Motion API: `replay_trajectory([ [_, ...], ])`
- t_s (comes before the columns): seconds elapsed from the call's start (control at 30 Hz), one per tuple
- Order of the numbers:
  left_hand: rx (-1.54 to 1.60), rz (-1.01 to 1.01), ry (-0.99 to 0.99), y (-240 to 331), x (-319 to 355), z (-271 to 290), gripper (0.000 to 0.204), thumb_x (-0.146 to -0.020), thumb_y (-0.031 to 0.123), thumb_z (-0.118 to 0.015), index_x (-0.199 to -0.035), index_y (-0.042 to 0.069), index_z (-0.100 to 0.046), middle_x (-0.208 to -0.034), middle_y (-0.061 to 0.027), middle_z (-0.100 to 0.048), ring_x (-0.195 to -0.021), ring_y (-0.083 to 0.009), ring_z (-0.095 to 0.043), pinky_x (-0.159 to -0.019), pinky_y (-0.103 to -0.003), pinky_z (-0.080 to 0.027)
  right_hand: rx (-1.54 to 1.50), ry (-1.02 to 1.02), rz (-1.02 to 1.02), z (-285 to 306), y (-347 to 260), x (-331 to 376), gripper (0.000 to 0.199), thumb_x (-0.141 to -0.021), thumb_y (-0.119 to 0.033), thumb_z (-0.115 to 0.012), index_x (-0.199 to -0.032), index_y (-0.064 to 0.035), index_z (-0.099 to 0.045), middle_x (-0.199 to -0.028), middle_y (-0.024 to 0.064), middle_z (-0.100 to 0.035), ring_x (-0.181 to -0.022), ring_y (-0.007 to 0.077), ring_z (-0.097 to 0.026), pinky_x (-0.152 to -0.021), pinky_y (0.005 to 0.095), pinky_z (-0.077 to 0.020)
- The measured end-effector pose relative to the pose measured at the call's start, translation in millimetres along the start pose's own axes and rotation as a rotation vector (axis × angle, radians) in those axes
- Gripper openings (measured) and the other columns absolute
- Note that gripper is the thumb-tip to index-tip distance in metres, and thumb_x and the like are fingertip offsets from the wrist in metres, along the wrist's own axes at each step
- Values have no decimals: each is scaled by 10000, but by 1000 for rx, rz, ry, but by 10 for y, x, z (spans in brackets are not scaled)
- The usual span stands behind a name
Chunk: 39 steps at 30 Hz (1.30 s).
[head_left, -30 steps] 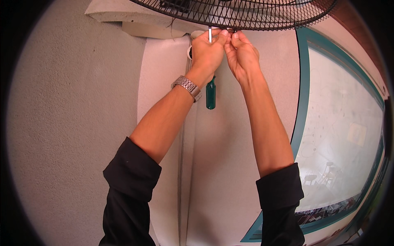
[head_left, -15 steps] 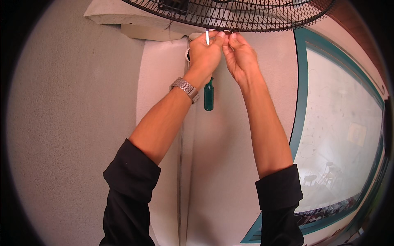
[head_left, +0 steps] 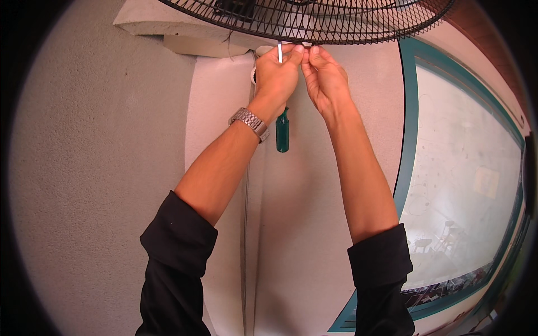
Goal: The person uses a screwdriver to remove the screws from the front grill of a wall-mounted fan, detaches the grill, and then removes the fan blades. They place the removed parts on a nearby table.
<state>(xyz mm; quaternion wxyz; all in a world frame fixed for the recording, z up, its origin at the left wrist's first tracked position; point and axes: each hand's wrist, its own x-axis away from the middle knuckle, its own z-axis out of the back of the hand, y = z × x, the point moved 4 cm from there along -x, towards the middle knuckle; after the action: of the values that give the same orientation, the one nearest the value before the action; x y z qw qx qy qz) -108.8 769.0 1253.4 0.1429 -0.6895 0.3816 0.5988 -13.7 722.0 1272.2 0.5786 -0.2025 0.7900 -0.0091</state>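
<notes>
A rough grey-beige wall [head_left: 101, 168] fills the left, beside a paler, pinkish wall [head_left: 308, 241] with thin upright lines. A pale ledge [head_left: 179, 25] juts out near the top. At right, a teal frame [head_left: 409, 112] surrounds a glossy whitish pane [head_left: 459, 185] showing faint stool shapes.

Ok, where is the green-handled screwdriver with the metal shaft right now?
Head view, upper middle: the green-handled screwdriver sits in the bare left hand, handle hanging below, shaft pointing up toward the black wire fan guard.
</notes>
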Motion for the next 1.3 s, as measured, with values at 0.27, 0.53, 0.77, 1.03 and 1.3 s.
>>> replay_trajectory([
  [0.27, -3, 7, 17, -11, -18, 7, 266, -969, 271, -682, -1121, 53, -668, -955, -14, -681, -828, -87, -553, -754, -265, -441, 20, 48, -10, -32, -15, 24, 253, -1009, 8, -532, -1235, 110, -477, -1129, 151, -543, -985, 196, -586, -959, 281, -555],
  [0.53, 36, 17, -7, 24, 8, -7, 288, -969, 281, -682, -1146, 54, -660, -973, -13, -674, -852, -90, -550, -782, -271, -439, -22, -53, 11, 58, 69, -114, 222, -1016, -24, -544, -1205, 85, -500, -1104, 130, -555, -968, 187, -577, -913, 278, -555],
  [0.77, 33, 39, -28, 37, -8, 21, 276, -978, 227, -663, -1154, 16, -645, -1021, -44, -712, -908, -97, -609, -831, -261, -462, -103, -3, 19, 2, 93, -20, 181, -1015, -28, -550, -1169, 62, -517, -1077, 125, -557, -934, 174, -570, -906, 276, -551],
  [1.03, 85, 31, -43, -25, -50, -1, 297, -977, 254, -674, -1176, 36, -641, -1011, -26, -701, -926, -95, -587, -846, -267, -448, -90, -37, -8, 44, 89, -110, 226, -1008, 8, -537, -1215, 69, -468, -1076, 123, -542, -912, 170, -571, -866, 279, -555],
  [1.3, 5, 71, -8, 7, -41, 24, 310, -975, 265, -673, -1187, 42, -643, -897, 18, -656, -711, -51, -500, -603, -233, -398, -126, 19, 5, -1, 91, -49, 365, -1003, 18, -539, -1338, 87, -411, -1130, 140, -537, -916, 171, -567, -857, 269, -551],
])
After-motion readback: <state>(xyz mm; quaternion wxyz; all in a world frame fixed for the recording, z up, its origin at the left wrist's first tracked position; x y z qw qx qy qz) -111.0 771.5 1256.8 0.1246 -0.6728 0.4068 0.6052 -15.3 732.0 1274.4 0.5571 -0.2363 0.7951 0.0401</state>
